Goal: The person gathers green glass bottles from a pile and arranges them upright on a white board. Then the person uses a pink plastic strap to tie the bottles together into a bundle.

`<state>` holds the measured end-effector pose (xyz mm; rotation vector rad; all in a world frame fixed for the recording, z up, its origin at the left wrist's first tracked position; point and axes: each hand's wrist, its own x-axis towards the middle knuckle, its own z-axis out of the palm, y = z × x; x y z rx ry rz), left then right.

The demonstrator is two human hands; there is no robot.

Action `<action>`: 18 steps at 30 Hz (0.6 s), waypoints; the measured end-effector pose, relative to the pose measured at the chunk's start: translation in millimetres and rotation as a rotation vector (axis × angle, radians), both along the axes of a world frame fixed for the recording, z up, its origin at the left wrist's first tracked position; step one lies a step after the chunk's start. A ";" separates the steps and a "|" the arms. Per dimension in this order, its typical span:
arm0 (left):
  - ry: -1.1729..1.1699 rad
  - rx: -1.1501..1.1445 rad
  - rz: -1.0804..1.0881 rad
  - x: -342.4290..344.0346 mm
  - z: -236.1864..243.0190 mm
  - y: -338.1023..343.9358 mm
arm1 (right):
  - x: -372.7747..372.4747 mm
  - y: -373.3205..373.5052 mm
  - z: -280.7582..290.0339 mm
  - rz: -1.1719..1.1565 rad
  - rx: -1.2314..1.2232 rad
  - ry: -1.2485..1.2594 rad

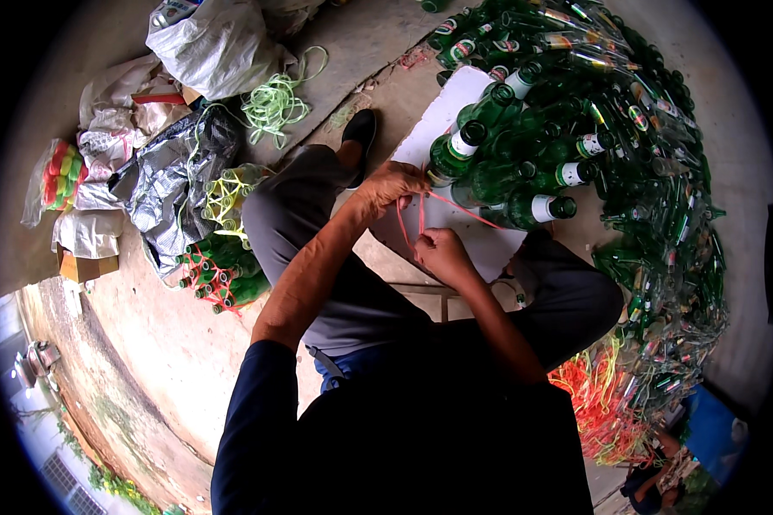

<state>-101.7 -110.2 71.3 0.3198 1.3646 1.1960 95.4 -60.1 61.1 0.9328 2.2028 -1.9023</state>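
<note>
Between my knees lies a white board (421, 129) bearing several green glass bottles (507, 172), some upright and some tilted. A thin red plastic string (464, 209) stretches from my hands along the near side of these bottles. My left hand (395, 184), beside the nearest bottle, pinches the string with fingers closed. Lower and to the right, my right hand (442, 255) is closed on a hanging strand of the same string. A loop of it hangs between the two hands. How the string runs behind the bottles is hidden.
A large heap of green and clear bottles (661, 172) curves along the right. Red and yellow string (601, 399) is piled below it. On the left are tied bottle bundles (223, 275), a black plastic sheet (180, 163), pale green string (275, 107) and a white sack (219, 47).
</note>
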 end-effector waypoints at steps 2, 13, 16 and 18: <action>-0.021 -0.005 0.010 -1.5 -2.5 -0.5 | -2.9 -1.9 14.5 -0.016 -0.200 0.020; -0.252 -0.004 0.082 -1.3 -15.2 -6.6 | -22.9 15.9 51.8 -0.538 -0.709 0.402; -0.272 0.022 0.091 0.4 -19.3 -9.3 | -24.6 24.2 46.3 -0.597 -0.734 0.500; -0.290 0.051 0.098 2.3 -21.7 -11.8 | -26.0 25.1 44.1 -0.641 -0.737 0.515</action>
